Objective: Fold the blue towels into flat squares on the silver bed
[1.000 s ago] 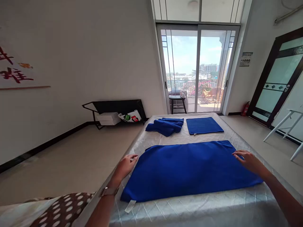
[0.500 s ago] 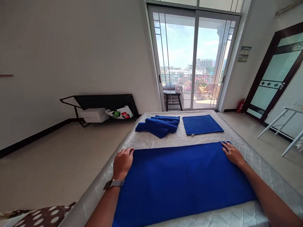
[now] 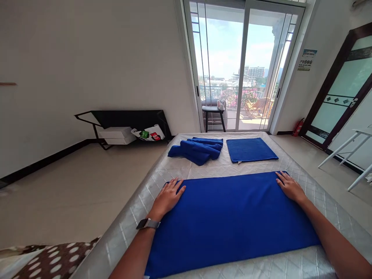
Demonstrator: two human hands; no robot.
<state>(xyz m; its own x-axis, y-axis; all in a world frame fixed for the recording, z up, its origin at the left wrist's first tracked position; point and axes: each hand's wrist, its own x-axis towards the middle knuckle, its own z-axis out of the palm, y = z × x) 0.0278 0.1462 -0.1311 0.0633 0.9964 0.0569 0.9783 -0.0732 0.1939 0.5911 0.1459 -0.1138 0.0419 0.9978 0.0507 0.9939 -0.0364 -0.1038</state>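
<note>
A large blue towel [image 3: 229, 215] lies spread flat across the near part of a grey quilted mattress [image 3: 200, 170]. My left hand [image 3: 168, 197], with a watch on its wrist, lies open and flat on the towel's far left corner. My right hand [image 3: 289, 187] lies open and flat on the far right corner. Further back on the mattress are a crumpled pile of blue towels [image 3: 197, 150] and, to its right, a neatly folded blue towel [image 3: 250, 149].
Sliding glass doors [image 3: 241, 69] stand beyond the mattress, with a dark stool [image 3: 213, 116] outside. A black rack [image 3: 128, 122] with a white box and a bag leans against the left wall. White table legs [image 3: 348, 155] are at right. A spotted cloth [image 3: 52, 261] lies at bottom left.
The towel's rumpled far edge has been smoothed flat. My left hand has opened from a curled grip at the left corner and now lies flat; my right hand stays flat at the right corner.
</note>
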